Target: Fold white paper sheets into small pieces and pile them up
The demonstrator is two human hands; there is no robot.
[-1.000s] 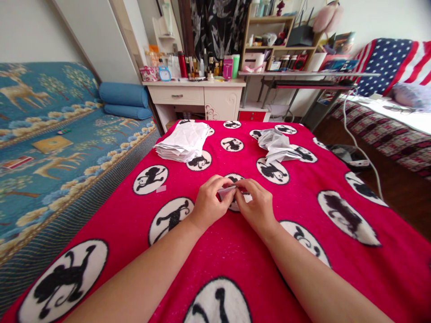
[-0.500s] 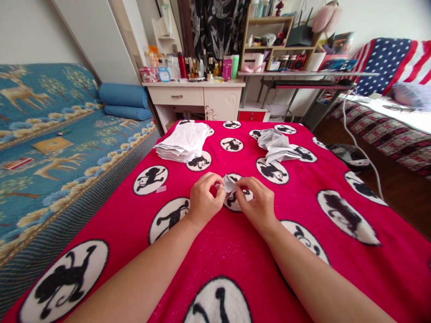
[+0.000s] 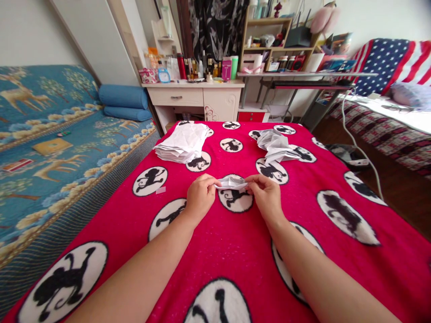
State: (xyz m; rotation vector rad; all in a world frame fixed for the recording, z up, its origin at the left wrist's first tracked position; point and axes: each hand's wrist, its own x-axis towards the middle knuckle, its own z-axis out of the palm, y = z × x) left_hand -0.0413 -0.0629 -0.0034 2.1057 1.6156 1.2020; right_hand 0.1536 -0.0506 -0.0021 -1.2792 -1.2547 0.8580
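Observation:
A small folded white paper piece [image 3: 231,182] is stretched between my two hands, just above the red blanket [image 3: 235,251] with black-and-white monkey circles. My left hand [image 3: 198,199] pinches its left end, fingers closed. My right hand [image 3: 267,196] pinches its right end the same way. A stack of flat white paper sheets [image 3: 183,143] lies at the far left of the blanket. A heap of folded paper shapes [image 3: 276,146] lies at the far right.
A blue bed cover with deer pattern [image 3: 50,152] is on the left, with blue bolster pillows [image 3: 123,98]. A white dresser with bottles [image 3: 195,94] and a shelf desk [image 3: 289,67] stand behind. A cable [image 3: 357,134] and flag-pattern cloth [image 3: 390,58] are at the right.
My hands have moved apart, pulling the folded paper out into a wider, flatter shape. One second ago they were pressed close together over it.

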